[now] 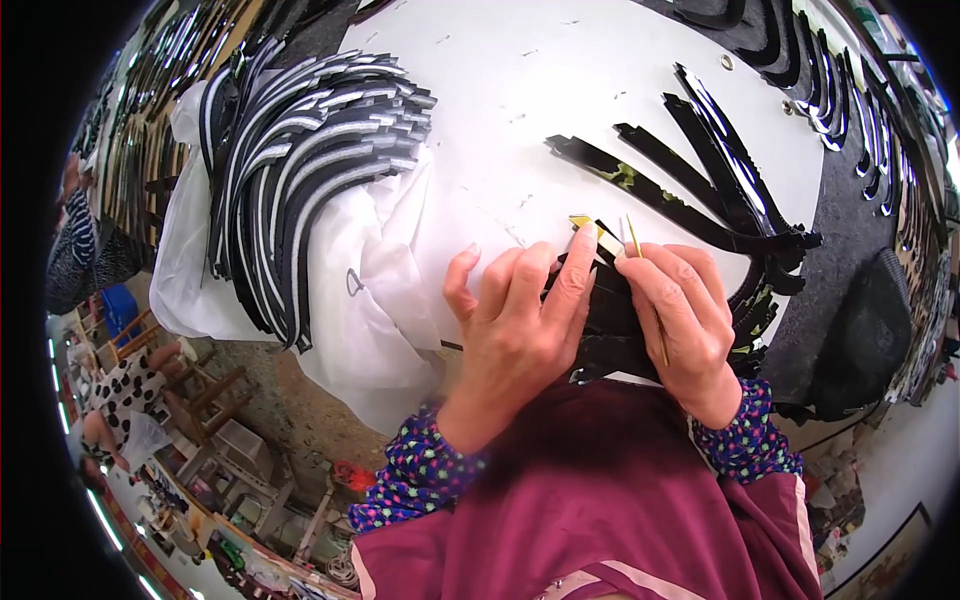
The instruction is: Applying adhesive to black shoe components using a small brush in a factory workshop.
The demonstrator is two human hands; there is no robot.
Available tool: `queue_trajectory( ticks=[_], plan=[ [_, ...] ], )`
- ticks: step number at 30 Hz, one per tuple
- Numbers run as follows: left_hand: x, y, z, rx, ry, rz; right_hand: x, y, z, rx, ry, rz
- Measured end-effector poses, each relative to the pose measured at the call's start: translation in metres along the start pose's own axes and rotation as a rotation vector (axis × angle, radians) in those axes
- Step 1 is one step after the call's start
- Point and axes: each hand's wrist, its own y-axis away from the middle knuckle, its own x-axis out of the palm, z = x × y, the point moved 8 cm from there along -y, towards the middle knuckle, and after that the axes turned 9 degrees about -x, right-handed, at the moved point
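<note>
The left hand (520, 315), fingers spread and bent, rests its index fingertip on a yellow-and-white piece (609, 243) over the white tabletop (480, 110); its thumb's grip is hidden, so I cannot tell; the piece, partly covered, slants far-left to near-right; a thin stick (635, 236), mid-length hidden, points away, pinched by the right hand (690, 315).

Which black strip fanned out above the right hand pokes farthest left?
The lowest strip, with a green patch; the other strips have tips farther right.

One stick (634, 235), perhaps four fanned strips (655, 196)
</note>
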Motion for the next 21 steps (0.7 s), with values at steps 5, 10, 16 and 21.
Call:
queue_trajectory(
  ticks=[5, 10, 16, 21],
  plan=[
    [0.0013, -0.0005, 0.0004, 0.000, -0.001, 0.010, 0.0002, -0.0010, 0.0046, -0.034, 0.056, 0.013],
    [0.0016, 0.0000, 0.0002, 0.001, -0.009, 0.013, 0.0000, -0.0007, 0.0052, -0.042, 0.061, 0.003],
    [0.0025, 0.0008, 0.0015, -0.012, -0.012, 0.023, 0.0013, 0.0003, 0.0062, -0.053, 0.074, 0.005],
    [0.0019, 0.0001, 0.0019, -0.018, -0.009, 0.035, 0.0015, -0.0004, 0.0074, -0.062, 0.077, 0.017]
  ],
)
